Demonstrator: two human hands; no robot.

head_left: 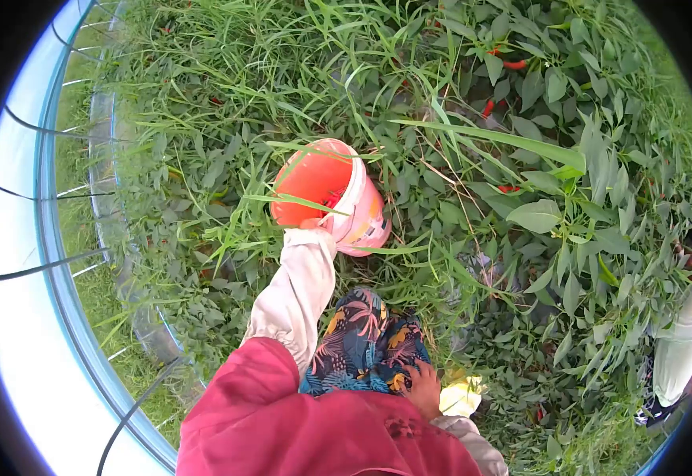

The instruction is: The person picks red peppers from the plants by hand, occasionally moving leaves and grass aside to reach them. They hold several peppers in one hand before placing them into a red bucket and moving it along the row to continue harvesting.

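A pinkish-red bucket (pixel 371 211) with a pale rim stands tilted among the plants in front of me, its mouth toward me and to the left. My left hand (pixel 315 224), below a beige sleeve, grips the bucket's near rim; its fingers are partly hidden there. A few red pieces lie inside the bucket. My right hand (pixel 423 389) rests on my patterned trousers (pixel 362 333) with its fingers spread and nothing in them. Right beside that hand is a crumpled yellow-white thing (pixel 461 395).
Leafy pepper plants (pixel 552 174) and long grass (pixel 282 71) surround me. Red peppers (pixel 514 64) show among the leaves at the upper right. Curved plastic sheeting (pixel 21 317) with thin ribs runs along the left. Another person's pale garment (pixel 681 349) shows at the right edge.
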